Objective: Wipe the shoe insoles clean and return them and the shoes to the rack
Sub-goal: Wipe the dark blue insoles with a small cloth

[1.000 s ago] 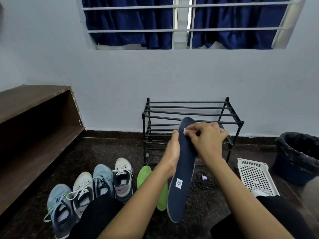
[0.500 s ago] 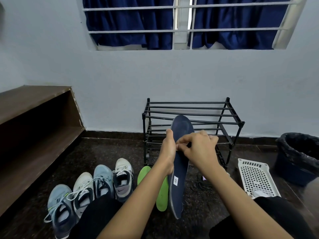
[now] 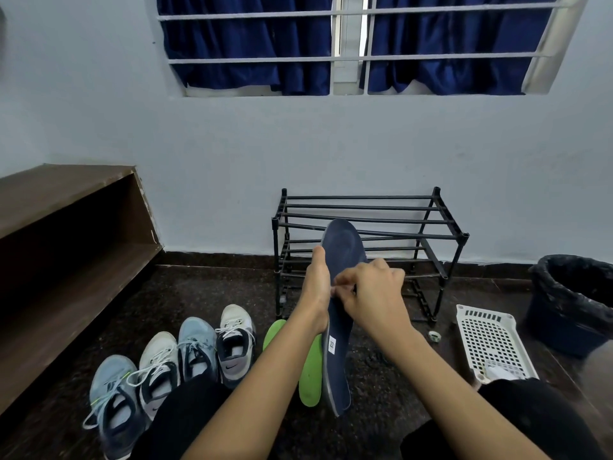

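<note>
I hold a navy insole (image 3: pixel 341 247) upright in front of the black shoe rack (image 3: pixel 365 207), which carries nothing. My left hand (image 3: pixel 316 287) grips the insole's left edge near the middle. My right hand (image 3: pixel 374 293) lies against the insole's face with its fingers curled round a small white wipe that is mostly hidden. A green insole (image 3: pixel 310 376) lies on the floor just left of the navy one. Several sneakers (image 3: pixel 199 346) stand in a row on the floor at the left.
A white perforated tray (image 3: pixel 487 340) with something white in it lies on the floor at the right. Beyond it stands a dark bin (image 3: pixel 570 293) with a black liner. A brown wooden shelf (image 3: pixel 66 227) runs along the left wall. My knees fill the bottom edge.
My right hand has slid down the navy insole from near its top end toward the middle. The insole has turned a little more edge-on and shifted slightly left.
</note>
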A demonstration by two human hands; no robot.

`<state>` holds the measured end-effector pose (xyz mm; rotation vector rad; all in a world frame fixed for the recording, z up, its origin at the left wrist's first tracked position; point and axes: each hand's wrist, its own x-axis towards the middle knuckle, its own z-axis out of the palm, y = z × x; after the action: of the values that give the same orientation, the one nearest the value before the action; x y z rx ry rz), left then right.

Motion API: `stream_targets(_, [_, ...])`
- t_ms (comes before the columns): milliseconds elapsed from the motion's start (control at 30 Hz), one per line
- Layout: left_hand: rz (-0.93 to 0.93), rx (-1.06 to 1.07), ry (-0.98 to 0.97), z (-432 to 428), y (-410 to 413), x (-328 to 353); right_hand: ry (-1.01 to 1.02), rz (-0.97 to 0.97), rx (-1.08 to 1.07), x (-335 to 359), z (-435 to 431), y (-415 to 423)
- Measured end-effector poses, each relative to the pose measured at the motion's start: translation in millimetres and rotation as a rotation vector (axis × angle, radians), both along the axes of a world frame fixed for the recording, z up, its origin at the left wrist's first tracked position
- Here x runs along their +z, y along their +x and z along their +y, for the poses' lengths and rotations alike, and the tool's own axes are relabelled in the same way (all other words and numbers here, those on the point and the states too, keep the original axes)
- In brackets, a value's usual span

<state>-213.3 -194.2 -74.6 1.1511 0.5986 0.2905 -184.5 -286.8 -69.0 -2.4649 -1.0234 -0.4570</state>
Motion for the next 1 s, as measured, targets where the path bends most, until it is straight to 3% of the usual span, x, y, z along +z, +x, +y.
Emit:
stream_targets(400, [-0.13, -0.053, -0.215, -9, 1, 7, 0.243, -0.107, -0.189, 10, -4, 26])
stream_targets(500, [-0.177, -0.125, -0.253, -6, 1, 4, 0.188, -0.084, -0.118, 7, -2, 17])
stream_targets(667, [-0.2, -0.054, -0.299, 4, -3, 9, 0.073, -0.102, -0.021, -2, 1, 0])
stream_targets(900, [-0.172, -0.123, -0.304, -11, -4, 13, 0.149, -0.248, -0.199, 6, -4, 24])
stream_targets(1000, [-0.178, -0.052, -0.323, -14, 1, 11, 0.178, -0.128, -0.235, 12, -8, 34])
